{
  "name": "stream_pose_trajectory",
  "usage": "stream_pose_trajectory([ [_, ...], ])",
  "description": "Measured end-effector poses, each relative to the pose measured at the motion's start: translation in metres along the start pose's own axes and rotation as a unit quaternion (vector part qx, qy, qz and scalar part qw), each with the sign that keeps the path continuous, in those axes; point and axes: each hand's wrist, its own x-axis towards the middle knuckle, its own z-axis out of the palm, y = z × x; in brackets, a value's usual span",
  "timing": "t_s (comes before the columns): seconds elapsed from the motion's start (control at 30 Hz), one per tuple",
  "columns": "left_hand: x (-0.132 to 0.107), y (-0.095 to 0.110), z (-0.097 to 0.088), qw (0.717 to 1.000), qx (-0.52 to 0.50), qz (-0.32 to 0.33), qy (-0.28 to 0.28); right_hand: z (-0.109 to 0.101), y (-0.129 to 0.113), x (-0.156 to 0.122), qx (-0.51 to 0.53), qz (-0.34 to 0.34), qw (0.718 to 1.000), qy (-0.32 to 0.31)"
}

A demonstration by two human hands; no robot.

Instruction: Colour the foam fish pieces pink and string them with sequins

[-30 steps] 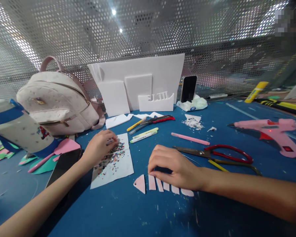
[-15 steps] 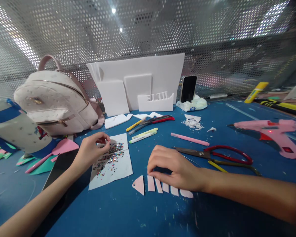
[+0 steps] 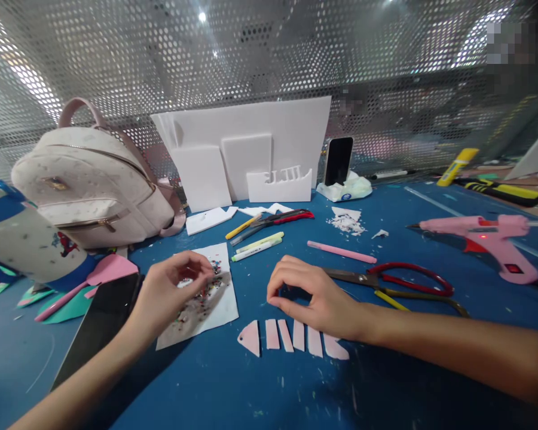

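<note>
Your left hand (image 3: 173,283), right hand (image 3: 311,295): fingertips together, contents unclear; don't scatter tiny multicoloured bead-like bits (image 3: 210,290) under left.

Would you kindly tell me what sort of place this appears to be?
It looks like a craft workspace, judging by the pink glue gun, the scissors and the cut pink pieces on the blue tabletop.

Craft-workshop territory, we saw at once! We had a scuffed blue worktop (image 3: 197,388), a pink glue gun (image 3: 497,228) with its red light on, big scissors (image 3: 363,278), a cutter (image 3: 278,220), white boards (image 3: 201,179) propped up, shredded scraps (image 3: 347,222), and right behind, we met perforated metal sheeting (image 3: 269,65); whether school or studio, we couldn't tell.
</note>
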Motion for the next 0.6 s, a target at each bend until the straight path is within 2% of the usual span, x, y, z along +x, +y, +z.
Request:
stream_pose_trajectory([
  [0.1,-0.02,0.021,0.023,0.996,-0.076,0.009,-0.042,0.001,0.001,0.0,-0.009,-0.024,1.0,-0.004],
  [0.23,-0.038,0.034,0.041,0.994,-0.093,0.001,-0.06,0.002,0.002,-0.002,-0.036,-0.078,0.996,-0.014],
  [0.4,-0.046,0.038,0.045,0.994,-0.088,0.025,-0.064,0.002,0.001,-0.002,-0.049,-0.108,0.993,-0.017],
  [0.6,-0.046,0.042,0.047,0.993,-0.091,0.016,-0.079,0.002,-0.001,-0.001,-0.048,-0.123,0.991,-0.013],
])
